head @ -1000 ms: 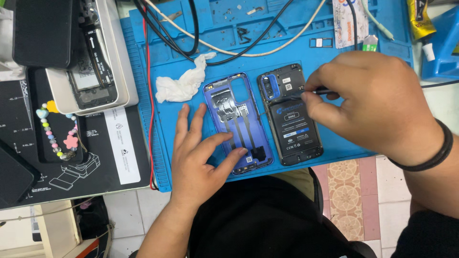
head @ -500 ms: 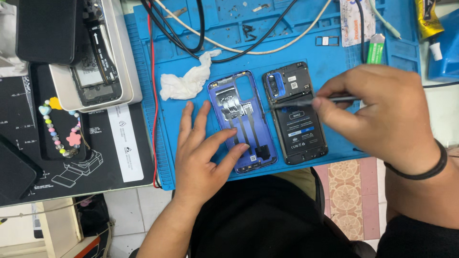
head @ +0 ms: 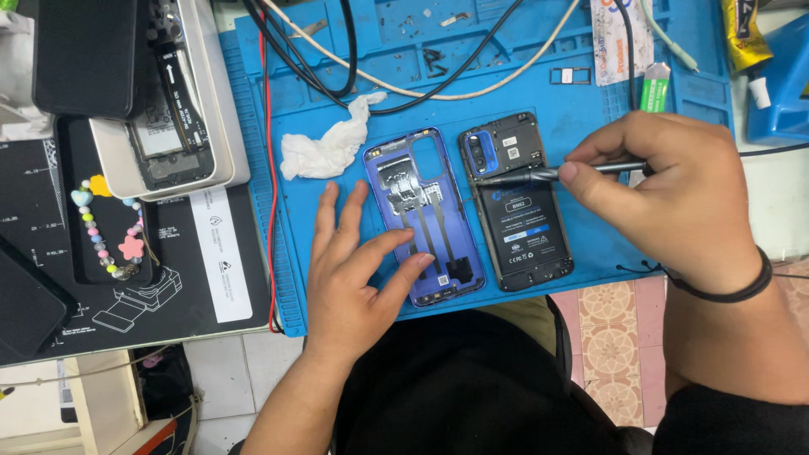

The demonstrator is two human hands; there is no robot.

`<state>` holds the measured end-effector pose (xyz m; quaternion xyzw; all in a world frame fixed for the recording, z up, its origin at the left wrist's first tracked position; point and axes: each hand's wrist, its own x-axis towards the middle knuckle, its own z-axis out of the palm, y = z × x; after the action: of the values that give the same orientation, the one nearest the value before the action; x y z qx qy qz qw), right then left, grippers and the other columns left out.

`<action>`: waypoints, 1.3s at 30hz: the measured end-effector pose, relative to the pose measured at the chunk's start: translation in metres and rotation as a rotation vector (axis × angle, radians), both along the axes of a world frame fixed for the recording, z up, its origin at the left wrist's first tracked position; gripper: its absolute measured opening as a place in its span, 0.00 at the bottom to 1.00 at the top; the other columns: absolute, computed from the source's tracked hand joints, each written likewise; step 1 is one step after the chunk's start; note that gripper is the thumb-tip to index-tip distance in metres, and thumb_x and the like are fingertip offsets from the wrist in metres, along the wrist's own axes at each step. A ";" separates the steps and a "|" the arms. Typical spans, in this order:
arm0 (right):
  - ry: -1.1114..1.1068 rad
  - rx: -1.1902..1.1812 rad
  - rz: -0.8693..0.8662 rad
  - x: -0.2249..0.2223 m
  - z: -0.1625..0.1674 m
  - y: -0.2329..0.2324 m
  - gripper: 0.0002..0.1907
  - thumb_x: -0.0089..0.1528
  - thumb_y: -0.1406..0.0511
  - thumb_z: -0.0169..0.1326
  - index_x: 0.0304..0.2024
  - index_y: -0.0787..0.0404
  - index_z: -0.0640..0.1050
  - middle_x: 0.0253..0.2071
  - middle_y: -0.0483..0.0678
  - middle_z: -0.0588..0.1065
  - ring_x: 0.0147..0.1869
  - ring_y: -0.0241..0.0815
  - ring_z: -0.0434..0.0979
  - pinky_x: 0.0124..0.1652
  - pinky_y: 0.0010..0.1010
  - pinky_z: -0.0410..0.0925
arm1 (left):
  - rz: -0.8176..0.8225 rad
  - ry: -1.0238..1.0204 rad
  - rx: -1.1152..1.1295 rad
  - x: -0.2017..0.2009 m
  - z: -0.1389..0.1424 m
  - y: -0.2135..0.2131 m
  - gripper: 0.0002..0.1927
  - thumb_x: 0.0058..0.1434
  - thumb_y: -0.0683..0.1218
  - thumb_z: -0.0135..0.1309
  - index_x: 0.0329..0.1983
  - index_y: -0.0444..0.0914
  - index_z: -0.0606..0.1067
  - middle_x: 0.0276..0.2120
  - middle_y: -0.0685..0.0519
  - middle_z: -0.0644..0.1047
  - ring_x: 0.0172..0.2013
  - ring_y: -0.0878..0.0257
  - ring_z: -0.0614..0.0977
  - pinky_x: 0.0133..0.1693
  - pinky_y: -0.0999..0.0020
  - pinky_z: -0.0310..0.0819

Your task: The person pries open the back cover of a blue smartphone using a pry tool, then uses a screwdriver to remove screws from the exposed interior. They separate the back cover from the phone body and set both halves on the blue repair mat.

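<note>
White label (head: 524, 238) on phone battery (head: 521, 226)

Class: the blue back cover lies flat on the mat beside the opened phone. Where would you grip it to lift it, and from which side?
Probably by its two long edges, from above. The blue back cover lies flat, inside up, thin and narrow. The left hand rests fingers on its lower part; the upper half is free.

left hand (head: 354, 282): palm down, flat, fingers spread and pointing up and to the right; forearm enters from the bottom edge.
right hand (head: 674, 198): knuckles up, fingers curled in a pinch grip, thumb tip forward to the left.
right wrist: dark band around it; forearm enters from the lower right.
</note>
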<state>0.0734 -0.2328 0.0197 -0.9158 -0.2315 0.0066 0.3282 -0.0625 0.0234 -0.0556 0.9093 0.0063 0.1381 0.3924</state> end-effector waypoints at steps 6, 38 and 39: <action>-0.090 0.039 0.054 -0.002 -0.011 -0.004 0.07 0.62 0.67 0.65 0.35 0.64 0.81 0.32 0.49 0.79 0.33 0.36 0.80 0.35 0.24 0.69 | -0.001 0.001 -0.006 0.000 0.000 0.000 0.15 0.55 0.51 0.71 0.43 0.42 0.83 0.68 0.37 0.68 0.73 0.32 0.61 0.66 0.45 0.63; -0.178 0.150 -0.383 -0.061 -0.036 -0.038 0.06 0.68 0.72 0.66 0.44 0.68 0.81 0.39 0.51 0.79 0.41 0.37 0.80 0.44 0.22 0.71 | 0.022 -0.002 0.003 0.000 0.001 0.000 0.17 0.51 0.50 0.72 0.42 0.40 0.83 0.67 0.36 0.69 0.71 0.32 0.63 0.65 0.47 0.64; -0.224 0.123 -0.404 -0.068 -0.044 -0.036 0.07 0.68 0.72 0.67 0.43 0.69 0.81 0.38 0.52 0.79 0.39 0.39 0.80 0.42 0.23 0.70 | 0.023 -0.001 0.007 0.000 0.001 0.002 0.18 0.51 0.50 0.72 0.42 0.40 0.83 0.67 0.36 0.69 0.71 0.33 0.63 0.65 0.47 0.64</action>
<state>0.0056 -0.2687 -0.0246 -0.9168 -0.0785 -0.1749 0.3502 -0.0628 0.0254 -0.0545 0.9105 0.0158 0.1433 0.3875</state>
